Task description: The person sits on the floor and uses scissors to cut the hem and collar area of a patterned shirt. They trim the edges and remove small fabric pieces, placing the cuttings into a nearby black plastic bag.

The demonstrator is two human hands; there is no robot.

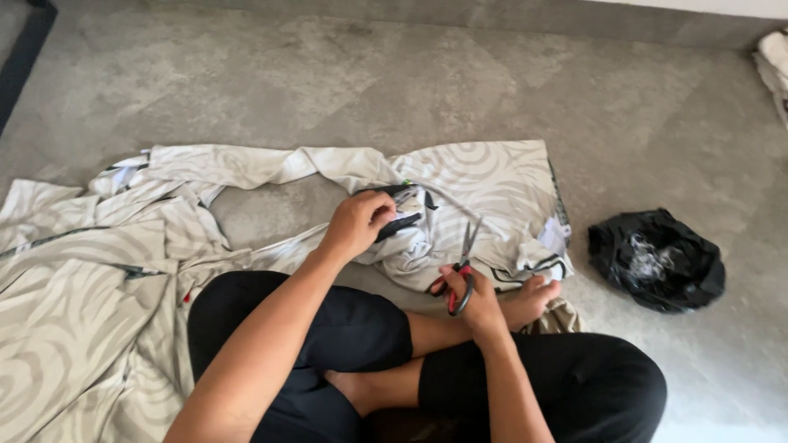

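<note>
I sit cross-legged on the floor. My left hand (357, 223) grips a fold of cream cloth with a grey swirl pattern and dark trim (484, 184), lifting a bunched part in front of my knees. My right hand (469, 291) holds scissors with red and black handles (464, 267); the blades point up and away, slightly apart, just right of the bunched cloth and not touching it. The cloth spreads wide over the floor to my left (74, 287) and ahead of me.
A crumpled black plastic bag (657, 258) lies on the grey floor to the right. White cloth (773, 61) sits at the far right edge by the wall. A dark strip (20, 57) runs along the upper left corner.
</note>
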